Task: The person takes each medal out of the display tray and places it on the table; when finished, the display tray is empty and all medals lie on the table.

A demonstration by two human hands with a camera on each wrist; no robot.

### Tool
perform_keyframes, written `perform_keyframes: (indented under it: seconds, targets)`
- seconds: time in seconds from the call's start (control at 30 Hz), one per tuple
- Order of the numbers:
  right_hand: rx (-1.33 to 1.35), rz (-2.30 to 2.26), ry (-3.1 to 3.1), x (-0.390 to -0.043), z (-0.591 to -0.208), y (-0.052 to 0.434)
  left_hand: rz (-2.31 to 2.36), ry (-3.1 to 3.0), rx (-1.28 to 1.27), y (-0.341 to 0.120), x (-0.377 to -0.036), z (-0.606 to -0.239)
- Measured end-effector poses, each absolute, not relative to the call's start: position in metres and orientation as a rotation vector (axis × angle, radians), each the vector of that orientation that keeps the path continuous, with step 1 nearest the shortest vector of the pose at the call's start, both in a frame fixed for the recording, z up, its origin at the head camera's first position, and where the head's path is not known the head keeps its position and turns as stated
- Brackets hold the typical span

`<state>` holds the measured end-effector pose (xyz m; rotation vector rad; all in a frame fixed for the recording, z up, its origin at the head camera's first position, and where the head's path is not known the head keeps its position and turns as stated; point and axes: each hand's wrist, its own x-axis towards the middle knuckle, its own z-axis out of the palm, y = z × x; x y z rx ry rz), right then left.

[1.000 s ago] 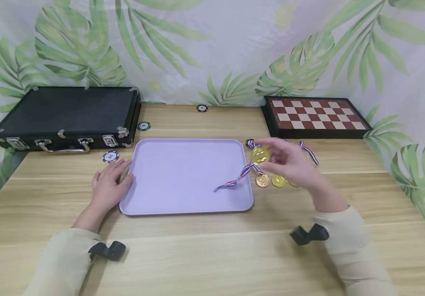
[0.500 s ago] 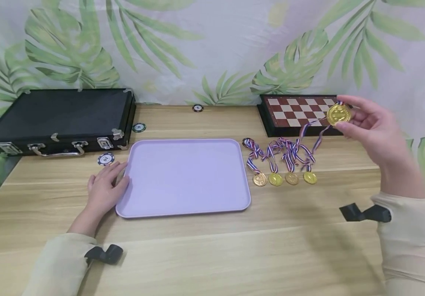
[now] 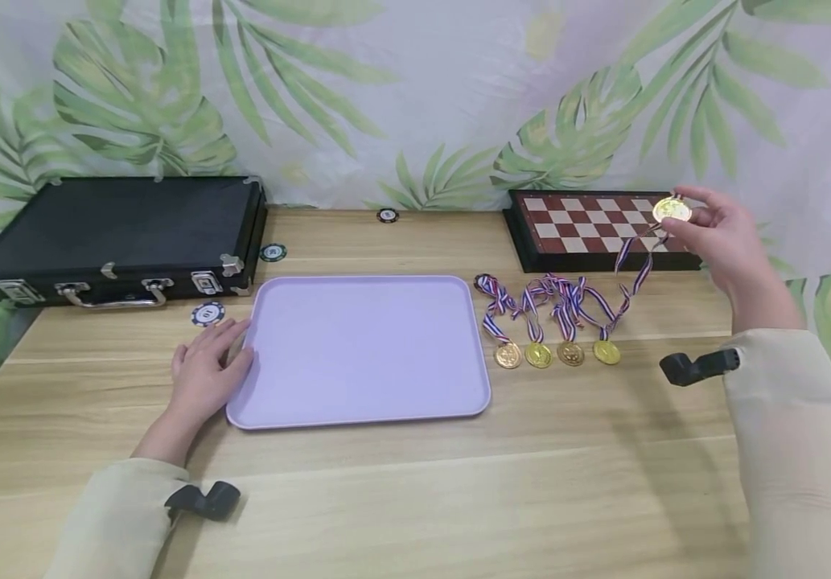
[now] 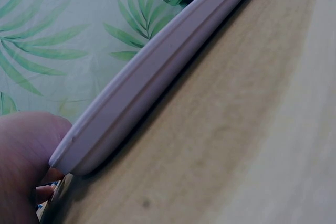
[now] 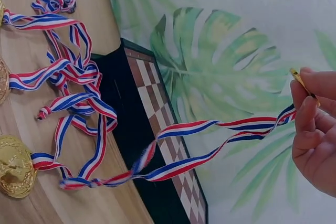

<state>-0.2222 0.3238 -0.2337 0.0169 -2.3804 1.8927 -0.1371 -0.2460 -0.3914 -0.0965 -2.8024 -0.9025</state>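
In the head view my right hand (image 3: 722, 233) pinches a gold medal (image 3: 672, 210) between thumb and fingertips, raised in front of the chessboard. Its red, white and blue ribbon (image 5: 205, 127) trails down to the other ribbons in the right wrist view. Below, several medals lie in a row on the table, among them a gold medal (image 3: 606, 352) at the right end and a bronze-coloured medal (image 3: 508, 355) at the left end. My left hand (image 3: 207, 371) rests at the left side of a lilac tray (image 3: 360, 354), its thumb against the rim and its fingers extended along the table.
A black case (image 3: 125, 233) with metal clasps stands at the back left. The chessboard (image 3: 589, 225) lies at the back right. Poker chips, one a blue-and-white chip (image 3: 208, 314), lie around the tray. A leaf-print cloth (image 3: 437, 96) hangs behind the wooden table (image 3: 415, 498).
My right hand has carried the gold medal from beside the tray to the right and up, over the chessboard. Its ribbon has left the tray. The left hand stays at the tray.
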Motion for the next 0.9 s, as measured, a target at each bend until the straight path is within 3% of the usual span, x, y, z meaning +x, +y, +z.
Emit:
perform_keyframes:
  seconds: [0.4, 0.9]
  targets:
    - [-0.046, 1.489, -2.747, -0.219, -0.292, 0.343, -0.908, -2.817, -0.086, -0.247, -0.136, -0.389]
    - [0.072, 1.622, -2.909, -0.174, -0.362, 0.371, -0.905, -2.820, -0.077, -0.246, -0.139, -0.393]
